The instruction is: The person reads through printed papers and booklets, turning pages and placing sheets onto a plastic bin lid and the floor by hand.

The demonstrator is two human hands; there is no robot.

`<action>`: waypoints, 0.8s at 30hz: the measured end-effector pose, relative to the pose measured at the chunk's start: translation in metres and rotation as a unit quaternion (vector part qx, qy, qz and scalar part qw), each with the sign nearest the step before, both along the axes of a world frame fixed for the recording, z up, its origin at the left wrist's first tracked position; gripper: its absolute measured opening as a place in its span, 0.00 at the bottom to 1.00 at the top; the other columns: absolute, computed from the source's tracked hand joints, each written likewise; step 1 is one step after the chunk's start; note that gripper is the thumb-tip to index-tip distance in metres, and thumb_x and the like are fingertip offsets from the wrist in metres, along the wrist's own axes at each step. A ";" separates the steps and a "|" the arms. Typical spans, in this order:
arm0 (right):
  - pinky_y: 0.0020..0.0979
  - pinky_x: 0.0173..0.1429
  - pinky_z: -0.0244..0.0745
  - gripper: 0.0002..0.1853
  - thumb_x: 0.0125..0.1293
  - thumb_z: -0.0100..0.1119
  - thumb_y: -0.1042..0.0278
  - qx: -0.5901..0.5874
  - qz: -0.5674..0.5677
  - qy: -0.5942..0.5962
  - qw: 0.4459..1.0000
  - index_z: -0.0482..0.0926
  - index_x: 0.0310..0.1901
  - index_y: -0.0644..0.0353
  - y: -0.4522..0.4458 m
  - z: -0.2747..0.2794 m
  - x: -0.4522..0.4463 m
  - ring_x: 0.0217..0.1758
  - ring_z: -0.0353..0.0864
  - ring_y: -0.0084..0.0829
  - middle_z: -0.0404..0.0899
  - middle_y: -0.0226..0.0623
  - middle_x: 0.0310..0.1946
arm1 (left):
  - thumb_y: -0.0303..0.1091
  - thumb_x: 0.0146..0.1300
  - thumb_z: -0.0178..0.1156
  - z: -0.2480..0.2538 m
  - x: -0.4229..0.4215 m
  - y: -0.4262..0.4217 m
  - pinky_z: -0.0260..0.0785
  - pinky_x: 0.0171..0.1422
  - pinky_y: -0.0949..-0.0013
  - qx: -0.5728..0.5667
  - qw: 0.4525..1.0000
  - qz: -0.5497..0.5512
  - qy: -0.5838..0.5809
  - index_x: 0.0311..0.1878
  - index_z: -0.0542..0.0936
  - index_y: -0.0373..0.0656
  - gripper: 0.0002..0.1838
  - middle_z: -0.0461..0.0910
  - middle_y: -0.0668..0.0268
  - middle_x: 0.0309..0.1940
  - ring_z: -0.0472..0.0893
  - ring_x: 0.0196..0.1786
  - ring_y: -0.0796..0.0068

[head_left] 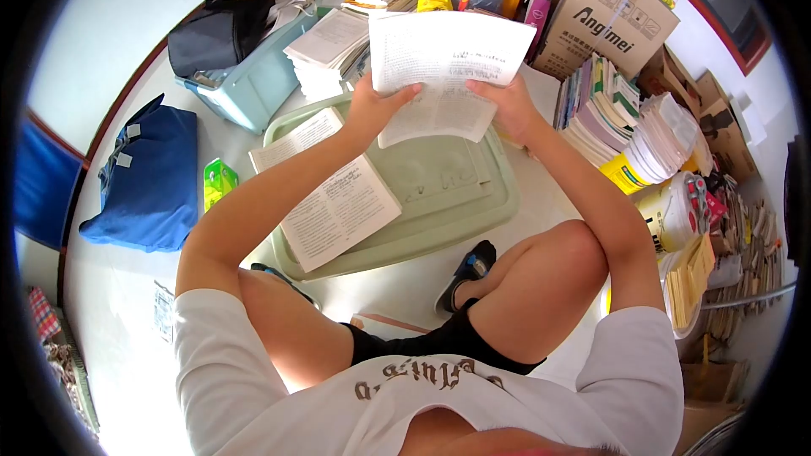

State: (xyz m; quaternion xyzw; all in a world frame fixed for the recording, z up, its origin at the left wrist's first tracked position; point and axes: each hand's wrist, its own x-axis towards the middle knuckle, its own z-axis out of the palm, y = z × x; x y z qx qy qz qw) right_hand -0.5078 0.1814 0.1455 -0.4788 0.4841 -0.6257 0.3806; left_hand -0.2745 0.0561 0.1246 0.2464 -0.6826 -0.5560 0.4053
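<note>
My left hand (pixel 380 108) and my right hand (pixel 505 106) grip the two sides of a sheaf of printed pages (pixel 443 51), thumbs on the near face. The sheaf is raised and bowed above a pale green plastic bin lid (pixel 460 203). Whether it is bound cannot be seen. Another stack of printed pages (pixel 342 215) lies on the left part of the lid, its upper sheets skewed and its far end partly behind my left forearm.
A light blue bin (pixel 253 89) with a black bag (pixel 221 34) stands at the far left, near a paper pile (pixel 325 46). A blue bag (pixel 148 177) and green packet (pixel 220 181) lie left. Books (pixel 596 110), buckets (pixel 667 207) and a cardboard box (pixel 600 21) line the right.
</note>
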 end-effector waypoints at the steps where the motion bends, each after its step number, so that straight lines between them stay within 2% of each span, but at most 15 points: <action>1: 0.35 0.67 0.76 0.23 0.67 0.70 0.78 -0.011 -0.002 0.014 1.000 0.79 0.63 0.62 -0.001 -0.002 -0.003 0.61 0.81 0.29 0.83 0.35 0.59 | 0.36 0.63 0.77 0.002 0.001 0.002 0.80 0.53 0.67 -0.009 1.000 0.002 0.005 0.57 0.83 0.36 0.23 0.88 0.59 0.49 0.87 0.49 0.71; 3: 0.35 0.67 0.75 0.23 0.67 0.70 0.78 -0.022 -0.004 0.028 0.999 0.79 0.63 0.61 -0.003 -0.001 -0.004 0.61 0.81 0.29 0.84 0.35 0.59 | 0.35 0.63 0.76 0.003 0.000 0.001 0.80 0.53 0.67 -0.026 1.000 -0.006 0.003 0.56 0.83 0.36 0.22 0.89 0.60 0.48 0.88 0.48 0.71; 5: 0.32 0.64 0.77 0.24 0.62 0.73 0.79 -0.013 -0.021 0.001 1.000 0.81 0.61 0.63 0.000 0.003 0.000 0.58 0.84 0.28 0.86 0.35 0.56 | 0.35 0.63 0.76 0.002 0.000 0.001 0.81 0.53 0.67 -0.040 0.999 -0.012 0.000 0.55 0.84 0.36 0.21 0.89 0.60 0.46 0.88 0.46 0.71; 8: 0.33 0.64 0.77 0.23 0.64 0.73 0.79 -0.009 -0.017 0.014 1.000 0.82 0.61 0.63 -0.002 -0.002 -0.005 0.58 0.83 0.28 0.86 0.35 0.56 | 0.36 0.65 0.75 -0.002 -0.001 0.003 0.80 0.51 0.66 -0.024 1.000 -0.006 -0.018 0.55 0.83 0.35 0.20 0.90 0.61 0.42 0.87 0.44 0.72; 10: 0.33 0.64 0.77 0.21 0.66 0.72 0.77 -0.011 -0.024 0.021 0.999 0.81 0.61 0.63 -0.004 -0.010 -0.006 0.58 0.83 0.28 0.86 0.35 0.56 | 0.34 0.69 0.70 -0.007 -0.001 0.005 0.79 0.50 0.60 -0.058 0.995 0.030 -0.071 0.56 0.83 0.34 0.17 0.89 0.56 0.37 0.89 0.42 0.62; 11: 0.33 0.64 0.77 0.20 0.67 0.71 0.75 -0.014 -0.030 0.028 0.999 0.81 0.60 0.64 -0.005 -0.013 -0.006 0.58 0.83 0.28 0.86 0.35 0.57 | 0.34 0.69 0.70 -0.009 -0.001 0.007 0.79 0.50 0.60 -0.058 0.995 0.030 -0.070 0.56 0.83 0.34 0.17 0.89 0.56 0.37 0.89 0.42 0.62; 13: 0.32 0.64 0.76 0.19 0.70 0.69 0.73 -0.007 -0.058 0.056 0.997 0.81 0.61 0.64 -0.006 -0.016 -0.001 0.58 0.83 0.27 0.85 0.35 0.57 | 0.30 0.73 0.62 -0.010 0.000 0.014 0.77 0.52 0.52 -0.216 0.964 0.057 -0.147 0.65 0.76 0.34 0.20 0.87 0.47 0.41 0.87 0.46 0.45; 14: 0.32 0.64 0.76 0.17 0.73 0.66 0.71 0.000 -0.088 0.082 0.993 0.81 0.61 0.64 -0.006 -0.018 0.004 0.58 0.82 0.26 0.85 0.35 0.57 | 0.30 0.73 0.62 -0.012 -0.002 0.021 0.77 0.52 0.52 -0.214 0.964 0.057 -0.146 0.65 0.76 0.34 0.20 0.87 0.47 0.41 0.87 0.46 0.45; 16: 0.31 0.63 0.76 0.16 0.75 0.65 0.69 -0.030 -0.100 0.109 0.989 0.81 0.60 0.66 -0.009 -0.023 0.015 0.56 0.82 0.26 0.86 0.36 0.55 | 0.24 0.74 0.55 -0.007 -0.009 0.040 0.74 0.60 0.49 -0.246 0.967 0.045 -0.042 0.76 0.63 0.38 0.29 0.83 0.39 0.51 0.82 0.54 0.34; 17: 0.31 0.62 0.76 0.16 0.76 0.63 0.68 -0.060 -0.112 0.135 0.983 0.81 0.59 0.67 -0.009 -0.025 0.020 0.55 0.82 0.26 0.86 0.36 0.53 | 0.19 0.71 0.54 -0.003 -0.010 0.045 0.69 0.69 0.51 -0.207 0.977 -0.005 -0.058 0.82 0.50 0.37 0.39 0.73 0.36 0.65 0.76 0.65 0.35; 18: 0.31 0.62 0.76 0.16 0.76 0.63 0.68 -0.059 -0.114 0.136 0.982 0.81 0.59 0.67 -0.010 -0.029 0.024 0.55 0.82 0.26 0.86 0.36 0.53 | 0.19 0.71 0.54 -0.006 -0.015 0.049 0.69 0.69 0.51 -0.207 0.977 -0.006 -0.057 0.82 0.50 0.37 0.39 0.73 0.36 0.65 0.76 0.65 0.35; 20: 0.37 0.60 0.77 0.16 0.78 0.58 0.67 0.022 -0.181 0.233 0.955 0.79 0.60 0.69 -0.011 -0.036 0.032 0.53 0.84 0.35 0.86 0.46 0.51 | 0.22 0.74 0.52 -0.012 -0.024 0.055 0.65 0.74 0.51 -0.342 0.937 0.066 0.006 0.81 0.50 0.34 0.35 0.70 0.39 0.67 0.72 0.70 0.39; 21: 0.40 0.59 0.76 0.17 0.80 0.54 0.65 -0.023 -0.162 0.207 0.965 0.79 0.59 0.70 -0.006 -0.025 0.047 0.52 0.84 0.38 0.86 0.51 0.49 | 0.22 0.74 0.52 -0.014 -0.027 0.058 0.65 0.74 0.51 -0.343 0.937 0.064 0.007 0.81 0.50 0.34 0.35 0.70 0.39 0.67 0.72 0.70 0.39; 23: 0.40 0.58 0.76 0.17 0.80 0.54 0.65 -0.062 -0.171 0.192 0.964 0.78 0.59 0.69 -0.007 -0.021 0.063 0.51 0.84 0.38 0.86 0.51 0.48 | 0.19 0.71 0.52 -0.016 -0.030 0.061 0.56 0.81 0.52 -0.333 0.942 0.049 0.006 0.82 0.45 0.33 0.41 0.60 0.38 0.75 0.63 0.77 0.39; 24: 0.40 0.57 0.76 0.17 0.80 0.54 0.65 -0.100 -0.178 0.176 0.963 0.78 0.59 0.69 -0.007 -0.020 0.066 0.50 0.84 0.37 0.86 0.51 0.47 | 0.19 0.71 0.52 -0.016 -0.031 0.062 0.56 0.81 0.52 -0.333 0.942 0.048 0.006 0.82 0.45 0.33 0.41 0.60 0.38 0.75 0.63 0.77 0.39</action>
